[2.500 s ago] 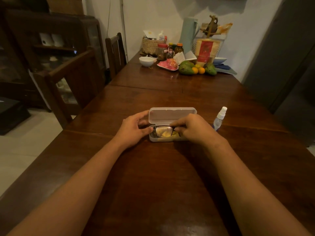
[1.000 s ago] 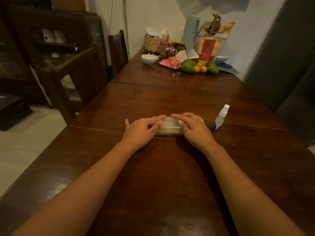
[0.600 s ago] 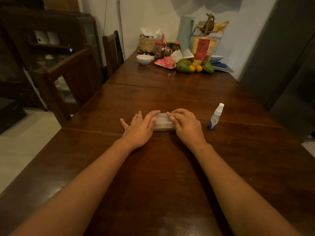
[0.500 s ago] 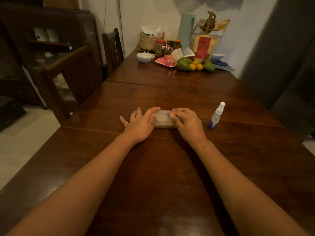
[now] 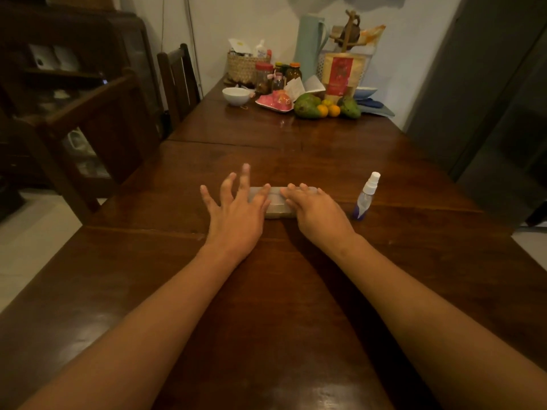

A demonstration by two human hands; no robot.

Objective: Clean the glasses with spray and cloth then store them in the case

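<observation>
Grip on the left hand [image 5: 236, 208] has fanned wide and is lifting off the case [image 5: 276, 204], now closed over the glasses at 12 o'clock on the counter [image 5: 266, 306], while the right hand [image 5: 318, 211] stays flat on it, holding nothing, so I judge storing done.

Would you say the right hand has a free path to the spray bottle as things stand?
Probably yes: the spray bottle stands upright just right of the right hand, which rests on the case, with only bare table between them.
</observation>
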